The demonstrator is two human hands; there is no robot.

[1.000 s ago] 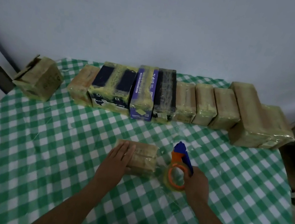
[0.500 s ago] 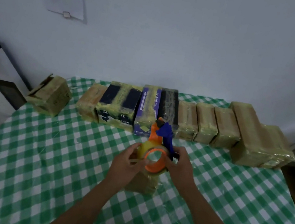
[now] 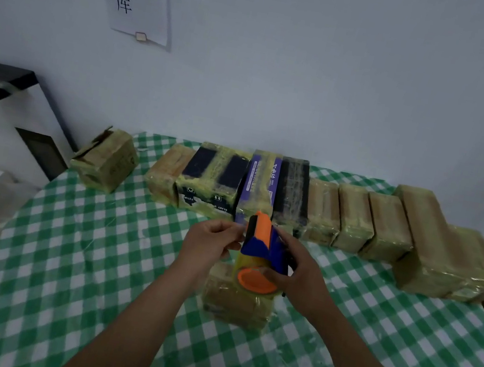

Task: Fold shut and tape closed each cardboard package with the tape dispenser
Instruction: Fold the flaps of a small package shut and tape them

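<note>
Since it quit the package (image 3: 232, 306), left hand (image 3: 208, 241) pinches dispenser (image 3: 261, 246) — right hand (image 3: 299, 273) grips it.

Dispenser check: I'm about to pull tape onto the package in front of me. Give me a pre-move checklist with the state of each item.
1. Dispenser firmly held: ok, the right hand grips it.
2. Tape end caught: cannot tell. The left hand pinches the dispenser's front edge, but the tape is too faint to see.
3. Package in reach: ok, it lies right under the dispenser.
4. Package flaps folded shut: cannot tell, since the dispenser covers part of its top and the rest is blurred.
5. Package steadied: not ok, neither hand is on it.
6. Far-left box closed: not ok, a flap stands up.
</note>
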